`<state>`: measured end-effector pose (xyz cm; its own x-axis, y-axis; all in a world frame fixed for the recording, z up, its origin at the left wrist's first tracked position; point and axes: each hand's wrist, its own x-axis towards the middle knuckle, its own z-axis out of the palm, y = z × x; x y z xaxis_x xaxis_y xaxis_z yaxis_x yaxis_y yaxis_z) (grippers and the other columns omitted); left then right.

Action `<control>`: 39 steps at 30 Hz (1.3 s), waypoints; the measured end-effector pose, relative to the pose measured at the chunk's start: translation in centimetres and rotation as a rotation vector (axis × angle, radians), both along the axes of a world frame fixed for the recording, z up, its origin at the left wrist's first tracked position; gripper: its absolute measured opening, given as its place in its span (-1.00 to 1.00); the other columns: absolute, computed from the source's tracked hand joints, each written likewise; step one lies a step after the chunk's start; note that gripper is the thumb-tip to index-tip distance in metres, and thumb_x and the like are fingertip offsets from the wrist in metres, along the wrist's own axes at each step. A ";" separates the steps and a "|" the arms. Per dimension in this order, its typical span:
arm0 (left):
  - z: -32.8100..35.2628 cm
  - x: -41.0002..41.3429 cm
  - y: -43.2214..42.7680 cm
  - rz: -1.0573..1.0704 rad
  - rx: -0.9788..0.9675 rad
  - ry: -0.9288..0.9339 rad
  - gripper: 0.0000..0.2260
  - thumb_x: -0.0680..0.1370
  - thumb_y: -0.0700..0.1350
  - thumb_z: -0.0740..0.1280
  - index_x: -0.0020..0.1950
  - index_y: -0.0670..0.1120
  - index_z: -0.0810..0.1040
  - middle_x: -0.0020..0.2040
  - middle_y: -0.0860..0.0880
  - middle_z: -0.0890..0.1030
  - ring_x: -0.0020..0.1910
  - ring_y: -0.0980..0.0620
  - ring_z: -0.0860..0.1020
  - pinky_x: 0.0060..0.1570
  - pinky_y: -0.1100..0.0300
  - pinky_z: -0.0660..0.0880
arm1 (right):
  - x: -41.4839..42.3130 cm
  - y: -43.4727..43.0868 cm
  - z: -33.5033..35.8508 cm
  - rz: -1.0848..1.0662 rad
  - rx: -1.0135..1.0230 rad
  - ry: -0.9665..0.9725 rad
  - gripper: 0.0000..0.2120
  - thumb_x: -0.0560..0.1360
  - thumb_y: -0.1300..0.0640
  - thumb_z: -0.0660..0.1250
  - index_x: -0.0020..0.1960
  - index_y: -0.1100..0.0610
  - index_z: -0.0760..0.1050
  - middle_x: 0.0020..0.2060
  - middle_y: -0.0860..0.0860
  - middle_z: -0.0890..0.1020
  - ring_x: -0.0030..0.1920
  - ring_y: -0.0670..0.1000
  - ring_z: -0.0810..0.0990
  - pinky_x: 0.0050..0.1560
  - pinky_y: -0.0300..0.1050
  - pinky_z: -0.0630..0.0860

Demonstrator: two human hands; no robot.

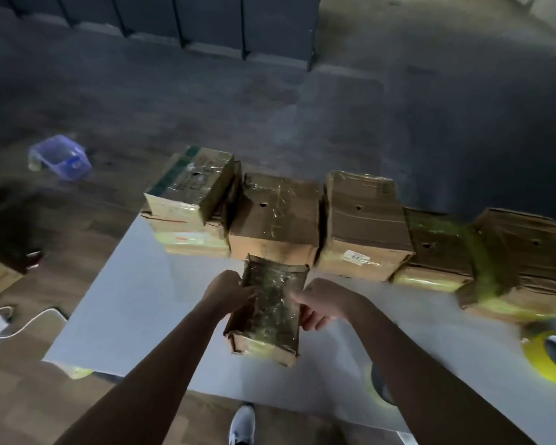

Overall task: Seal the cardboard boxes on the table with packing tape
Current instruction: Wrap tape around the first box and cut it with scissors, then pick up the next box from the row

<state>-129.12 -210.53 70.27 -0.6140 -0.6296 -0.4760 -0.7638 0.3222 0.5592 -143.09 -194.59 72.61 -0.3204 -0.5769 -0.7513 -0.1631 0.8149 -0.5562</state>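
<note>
I have the small box (270, 313) between both hands, over the middle of the surface (135, 300), its far end against the front of the row of boxes. My left hand (230, 293) grips its left side with the fingers curled round the edge. My right hand (321, 306) holds the right side, fingers curled underneath. I cannot tell whether its base rests on the surface or hangs just above it.

The top is already glossy with tape, so I judge this to be the check-and-turn step on this box, not a fresh start. The near end looks ragged. If it needs another strip, I must set the box down flat, steady it with one hand and free the other for a roll.

I count seven boxes: this one, and six along the far edge, the left box (190, 184) stacked on another. There are two tape rolls, neither in hand: one roll (543, 361) at the right edge, and a second roll (374, 385) half hidden by my right forearm.
</note>
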 end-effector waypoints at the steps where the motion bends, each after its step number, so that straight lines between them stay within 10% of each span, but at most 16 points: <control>1: -0.2 0.7 -0.9 0.023 -0.035 -0.010 -0.59 0.49 0.04 0.42 -0.40 -0.15 0.37 -0.41 -0.04 0.43 -0.43 0.06 0.38 -0.46 0.20 0.27 | 0.8 -0.9 -0.4 0.025 -0.021 0.039 -0.57 0.61 -0.10 0.17 0.07 0.27 0.54 -0.24 0.08 0.68 -0.25 0.01 0.70 -0.21 -0.16 0.62; 7: -1.1 3.8 -5.0 0.125 -0.082 -0.116 -0.77 0.55 -0.04 0.30 -0.18 -0.20 0.48 -0.21 -0.11 0.55 -0.23 -0.04 0.52 -0.27 0.16 0.43 | 4.4 -5.8 -1.5 0.112 -0.104 0.151 -0.74 0.58 0.00 0.21 -0.21 0.12 0.39 -0.29 0.02 0.45 -0.32 0.01 0.55 -0.30 -0.15 0.47; 10: -1.2 4.3 -6.0 0.174 -0.061 -0.112 -0.63 0.55 -0.13 0.25 0.29 -0.30 0.39 0.08 -0.20 0.57 0.01 -0.13 0.54 -0.06 0.09 0.45 | 5.8 -7.7 -1.9 0.074 -0.105 0.059 -0.59 0.59 0.02 0.21 0.37 0.18 0.36 0.03 0.02 0.55 -0.18 -0.08 0.66 -0.29 -0.21 0.54; 13: -0.9 4.1 -6.0 0.187 -0.007 -0.084 -0.40 0.56 -0.15 0.22 0.50 -0.31 0.02 0.35 -0.30 0.40 0.31 -0.25 0.42 0.25 -0.06 0.40 | 6.5 -9.0 -2.1 0.028 -0.130 0.017 -0.48 0.58 0.04 0.22 0.49 0.12 0.22 0.12 0.02 0.52 -0.16 -0.10 0.68 -0.19 -0.14 0.60; 20: 0.2 1.6 -2.9 -0.040 -0.371 0.111 -0.53 0.55 -0.13 0.25 0.44 -0.15 0.24 0.45 -0.18 0.28 0.42 -0.16 0.28 0.34 -0.05 0.34 | 4.3 -8.0 -1.0 -0.102 -0.256 0.131 -0.64 0.58 0.06 0.22 0.37 0.07 0.39 0.27 0.03 0.52 -0.14 -0.09 0.69 -0.08 -0.12 0.60; 39: 2.6 -16.8 15.6 -0.221 0.096 0.372 -0.79 0.58 -0.16 0.19 0.16 -0.08 0.54 0.15 -0.04 0.58 0.01 0.05 0.49 -0.09 0.24 0.40 | -9.1 11.3 1.8 -0.658 -0.409 0.426 -0.86 0.58 0.18 0.21 0.06 0.14 0.53 -0.15 0.01 0.68 -0.22 -0.02 0.68 -0.18 -0.04 0.59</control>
